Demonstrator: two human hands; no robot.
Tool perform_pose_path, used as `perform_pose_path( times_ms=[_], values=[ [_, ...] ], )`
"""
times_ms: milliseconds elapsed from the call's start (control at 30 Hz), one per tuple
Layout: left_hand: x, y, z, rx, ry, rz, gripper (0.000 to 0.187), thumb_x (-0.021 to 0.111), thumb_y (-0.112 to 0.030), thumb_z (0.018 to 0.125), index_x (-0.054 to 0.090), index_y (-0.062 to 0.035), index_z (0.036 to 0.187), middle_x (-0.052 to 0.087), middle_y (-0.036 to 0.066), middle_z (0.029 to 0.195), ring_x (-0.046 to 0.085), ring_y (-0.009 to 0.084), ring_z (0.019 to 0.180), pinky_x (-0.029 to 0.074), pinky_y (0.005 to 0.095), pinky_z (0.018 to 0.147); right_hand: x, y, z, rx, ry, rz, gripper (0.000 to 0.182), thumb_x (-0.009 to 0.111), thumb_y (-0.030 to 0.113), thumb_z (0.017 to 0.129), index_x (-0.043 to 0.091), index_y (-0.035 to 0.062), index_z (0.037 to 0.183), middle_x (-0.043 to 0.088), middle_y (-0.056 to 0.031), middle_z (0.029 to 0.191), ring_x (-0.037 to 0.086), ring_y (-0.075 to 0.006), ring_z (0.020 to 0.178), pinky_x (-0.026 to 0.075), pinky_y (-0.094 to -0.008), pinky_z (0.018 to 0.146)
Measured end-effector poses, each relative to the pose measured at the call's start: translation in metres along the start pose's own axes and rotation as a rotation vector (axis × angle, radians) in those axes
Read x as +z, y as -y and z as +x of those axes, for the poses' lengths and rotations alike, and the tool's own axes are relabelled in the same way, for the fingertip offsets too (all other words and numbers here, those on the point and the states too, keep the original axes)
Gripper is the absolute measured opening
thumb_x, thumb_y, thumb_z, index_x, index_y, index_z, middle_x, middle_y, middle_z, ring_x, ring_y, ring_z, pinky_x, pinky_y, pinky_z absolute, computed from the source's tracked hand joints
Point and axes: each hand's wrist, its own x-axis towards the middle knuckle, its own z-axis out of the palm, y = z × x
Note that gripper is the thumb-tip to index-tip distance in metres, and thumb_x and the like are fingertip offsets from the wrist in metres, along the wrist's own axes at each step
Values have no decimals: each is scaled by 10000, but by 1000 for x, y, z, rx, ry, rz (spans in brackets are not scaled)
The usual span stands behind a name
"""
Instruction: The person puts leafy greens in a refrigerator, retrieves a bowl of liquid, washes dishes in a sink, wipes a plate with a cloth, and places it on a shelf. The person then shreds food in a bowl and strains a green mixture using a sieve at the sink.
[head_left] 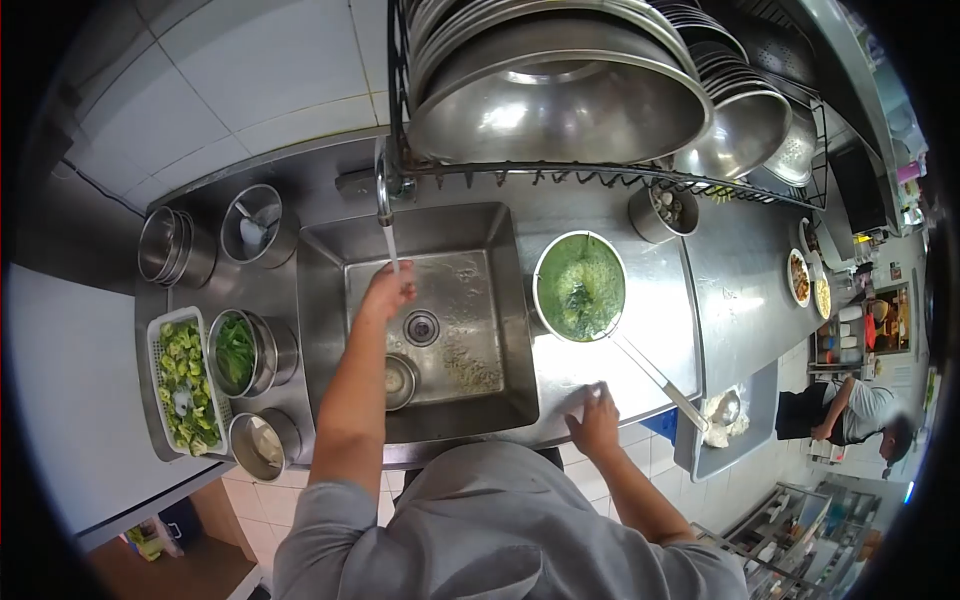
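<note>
My left hand [392, 290] is in the stream of water from the tap [384, 190], over the steel sink [515, 330]. It holds nothing, and its fingers are loosely bent. A small steel bowl [399, 382] stands in the sink under my left forearm, partly hidden. My right hand [597, 420] rests at the counter's front edge, empty, with its fingers stretched out. Above it stands a long-handled pot [580, 285] full of green, frothy liquid. Its handle [660, 380] points toward a grey tub [745, 445] holding something white and a ladle [727, 408].
Left of the sink are a white basket [160, 400] of chopped greens, a steel pot [233, 350] with leaves and other pots. A rack [560, 170] of large steel bowls [560, 110] overhangs the back. Another person [850, 410] stands at the far right.
</note>
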Motion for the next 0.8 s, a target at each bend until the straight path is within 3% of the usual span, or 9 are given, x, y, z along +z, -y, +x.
perform_pose_path(
  times_ms=[67,133,267,367,467,533,667,733,800],
  values=[
    [-27,-8,30,-59,81,36,267,674,-178,985,645,-81,1232,657,51,878,629,188,695,554,370,628,-23,-6,-5,195,177,-96,862,773,436,909,418,-13,1554,347,-309,1613,380,-490,1472,357,-581,1173],
    [-47,-24,57,-24,108,171,336,732,-320,982,666,-85,1212,700,62,970,684,208,780,595,415,755,-12,-15,-6,178,144,-124,882,748,476,923,404,-27,1560,330,-326,1623,382,-508,1470,350,-591,1176],
    [-23,-83,66,-24,144,317,455,711,-473,996,656,-81,1220,706,65,1017,701,218,841,596,448,787,0,-9,4,252,113,-113,926,701,541,947,380,-76,1560,305,-371,1630,384,-561,1458,337,-603,1185],
    [5,-110,72,-11,259,197,675,649,-689,960,640,-63,1210,692,74,1001,703,242,892,602,462,792,-2,-1,10,281,98,-124,935,681,568,955,408,-122,1524,341,-389,1603,402,-558,1450,361,-595,1172],
    [26,-120,84,-49,271,178,715,635,-719,950,640,-44,1187,682,97,1000,696,260,919,605,480,838,1,1,17,310,84,-133,942,659,602,960,438,-138,1499,350,-403,1594,413,-548,1449,381,-587,1161],
    [35,-125,98,-106,271,164,678,600,-678,993,639,-26,1177,677,117,1034,686,280,953,598,496,893,0,0,17,346,78,-119,942,659,607,958,449,-142,1489,349,-408,1591,413,-549,1448,381,-585,1162],
    [48,-142,102,-110,235,86,474,530,-467,1081,632,-12,1174,665,120,1111,669,295,1026,573,486,989,-11,5,17,341,100,-87,952,665,602,954,447,-157,1485,345,-430,1582,359,-575,1479,355,-569,1186],
    [55,-150,94,86,415,-197,406,551,-393,1087,619,-4,1183,672,103,1084,677,282,1033,568,478,1002,-11,4,17,317,104,-101,949,668,598,953,447,-155,1486,348,-430,1579,358,-575,1480,354,-569,1187],
    [62,-145,81,100,433,-210,310,603,-325,1073,620,-49,1212,678,74,1067,689,250,1010,561,473,1002,-12,2,16,310,88,-87,941,682,583,948,451,-158,1480,350,-430,1578,361,-578,1476,363,-572,1180]
  ],
)
